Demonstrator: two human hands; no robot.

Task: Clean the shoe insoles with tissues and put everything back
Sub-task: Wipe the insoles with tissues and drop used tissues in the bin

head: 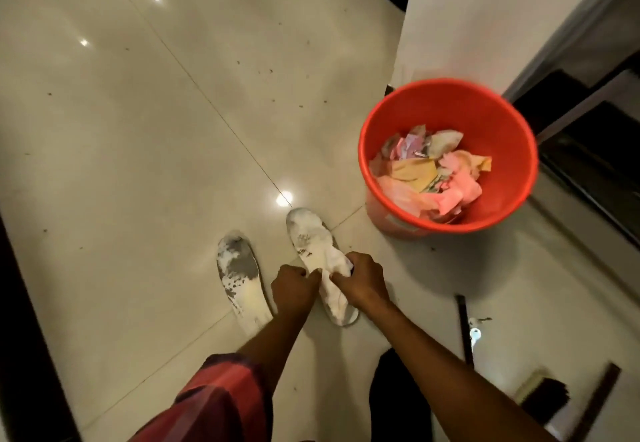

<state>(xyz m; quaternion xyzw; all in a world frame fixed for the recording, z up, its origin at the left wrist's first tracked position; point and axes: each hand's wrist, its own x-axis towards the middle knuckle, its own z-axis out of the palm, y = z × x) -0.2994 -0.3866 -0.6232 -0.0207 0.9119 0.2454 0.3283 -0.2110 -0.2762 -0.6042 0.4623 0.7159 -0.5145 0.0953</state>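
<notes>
Two insoles flat on the glossy tiled floor (138, 129), toes toward 12 o'clock, side by side, not touching. Left insole (239, 277) heavily marked: grey-brown patches over toe and midsection, heel end paler. Right insole (311, 237) whiter at the toe, small dark specks near the ball; middle and heel largely covered by a crumpled white tissue (334, 278).

Left hand (294, 285) closed into a loose fist, fingertips pinching the tissue edge at the insole's midsection, thumb side toward 3 o'clock. Right hand (363, 278) curled shut over the upper bunch of tissue, pressing it onto the insole; knuckles up. Hands nearly touching, tissue stretched between and hanging down toward 6 o'clock over the heel. Both forearms entering from 5–6 o'clock; red checked sleeve (214, 396) on the left arm.

Orange bucket (381, 150) at 2 o'clock from the hands, standing upright on the floor, near the right insole's toe but apart from it. Inside: crumpled paper and plastic scraps, pink, yellow, white. White wall corner behind the bucket at 12 o'clock.

Scattered dark specks on the tiles toward 11–12 o'clock. Small key (475, 334) on the floor at 4 o'clock from the hands, beside a thin dark stick (464, 327). Dark blurred objects at the lower right edge, not identifiable.
</notes>
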